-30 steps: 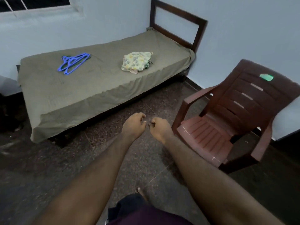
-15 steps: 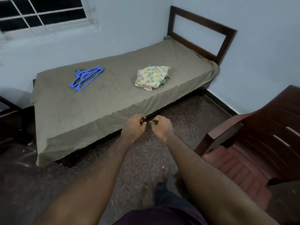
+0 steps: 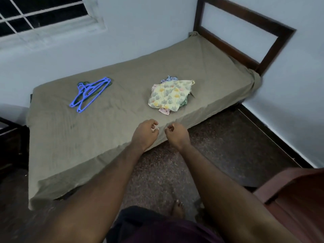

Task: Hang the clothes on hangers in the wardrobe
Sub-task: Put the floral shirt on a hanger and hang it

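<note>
Your left hand (image 3: 145, 134) and right hand (image 3: 178, 136) reach out side by side over the near edge of the bed (image 3: 122, 76), close together but apart. The fingers (image 3: 154, 126) of your left hand are curled in toward the palm and grip nothing. The fingers (image 3: 169, 128) of your right hand are curled the same way, also with nothing in them.

The clothes (image 3: 171, 96) lie in a small folded pile on the bed at your 12 o'clock, just beyond your knuckles and not touched by either hand. A pale floral piece is on top, and edges of other fabrics stick out beneath it. The blue hangers (image 3: 90, 92) lie flat in an overlapping bunch at your 10 o'clock, well apart from the pile. There may be something dark under them, but the overlap makes that hard to tell.

A dull green sheet covers the bed. Its dark wooden headboard (image 3: 274, 50) stands at your 1 o'clock, and a barred window (image 3: 43, 14) sits in the wall at 11 o'clock. A reddish-brown chair (image 3: 298, 199) stands at your 4 o'clock on the speckled floor (image 3: 219, 146). One bare foot (image 3: 178, 209) shows at your 6 o'clock.
</note>
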`<state>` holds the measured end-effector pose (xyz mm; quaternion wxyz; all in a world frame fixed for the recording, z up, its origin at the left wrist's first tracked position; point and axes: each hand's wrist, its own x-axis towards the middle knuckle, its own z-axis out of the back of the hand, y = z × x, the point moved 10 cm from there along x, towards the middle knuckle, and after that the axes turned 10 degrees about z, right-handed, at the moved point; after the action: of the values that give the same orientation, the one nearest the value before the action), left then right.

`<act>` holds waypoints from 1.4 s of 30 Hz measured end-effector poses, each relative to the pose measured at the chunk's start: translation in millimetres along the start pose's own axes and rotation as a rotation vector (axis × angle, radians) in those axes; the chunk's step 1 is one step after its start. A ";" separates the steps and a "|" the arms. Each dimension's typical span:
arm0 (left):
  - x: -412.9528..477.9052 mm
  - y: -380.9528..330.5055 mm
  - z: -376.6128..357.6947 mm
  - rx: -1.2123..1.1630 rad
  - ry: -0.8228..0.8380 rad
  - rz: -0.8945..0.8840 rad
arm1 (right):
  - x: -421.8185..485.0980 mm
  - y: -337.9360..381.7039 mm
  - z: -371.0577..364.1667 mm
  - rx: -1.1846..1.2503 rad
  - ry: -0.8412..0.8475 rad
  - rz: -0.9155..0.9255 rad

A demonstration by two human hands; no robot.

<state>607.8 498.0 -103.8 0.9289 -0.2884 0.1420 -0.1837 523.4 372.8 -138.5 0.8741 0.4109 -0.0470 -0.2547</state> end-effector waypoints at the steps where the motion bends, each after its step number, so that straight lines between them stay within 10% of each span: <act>1: 11.9 1.8 -1.4 -0.004 0.003 0.009 | 14.4 1.5 -0.6 -0.003 0.006 0.005; 22: 302.1 67.2 23.3 -0.150 0.094 0.118 | 279.4 15.7 -38.4 -0.068 0.037 -0.182; 42: 470.3 35.6 -68.3 -0.083 0.231 0.285 | 470.3 -160.1 -33.9 0.022 0.089 -0.564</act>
<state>1011.4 293.1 -253.2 0.9102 -0.2806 0.2949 -0.0760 875.4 83.5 -339.5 0.7654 0.4281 0.1049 -0.4690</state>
